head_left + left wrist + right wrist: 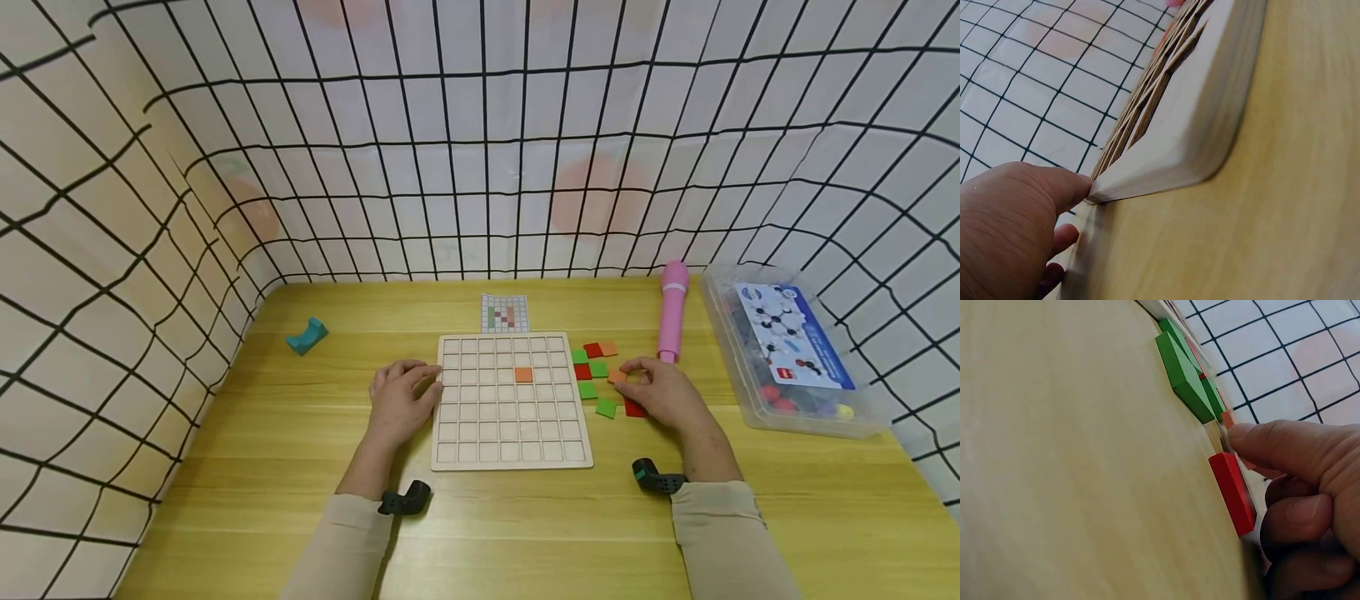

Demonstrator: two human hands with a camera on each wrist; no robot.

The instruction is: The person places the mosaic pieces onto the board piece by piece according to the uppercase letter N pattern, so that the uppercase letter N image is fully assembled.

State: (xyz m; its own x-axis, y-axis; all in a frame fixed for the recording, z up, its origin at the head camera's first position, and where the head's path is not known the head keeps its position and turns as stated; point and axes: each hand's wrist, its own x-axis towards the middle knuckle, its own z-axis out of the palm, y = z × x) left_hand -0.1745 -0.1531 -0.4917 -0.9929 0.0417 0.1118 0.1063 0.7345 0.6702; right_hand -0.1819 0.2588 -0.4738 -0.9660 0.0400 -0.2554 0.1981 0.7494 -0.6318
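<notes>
Head view: the right hand [663, 400] has its grip pinched on an orange square tile [617, 377], low over the yellowish wooden bench [525, 533], right of the pale wooden grid board [510, 410]. Flat green tiles [587, 390] and red tiles [583, 372] crowd between that hand and the board's right edge. The left hand [401, 408], its grip relaxed, touches the board's left edge with its thumb. Bare bench wood runs along the board's near edge; a pink rod-shaped object [672, 312] lies just beyond the right hand.
</notes>
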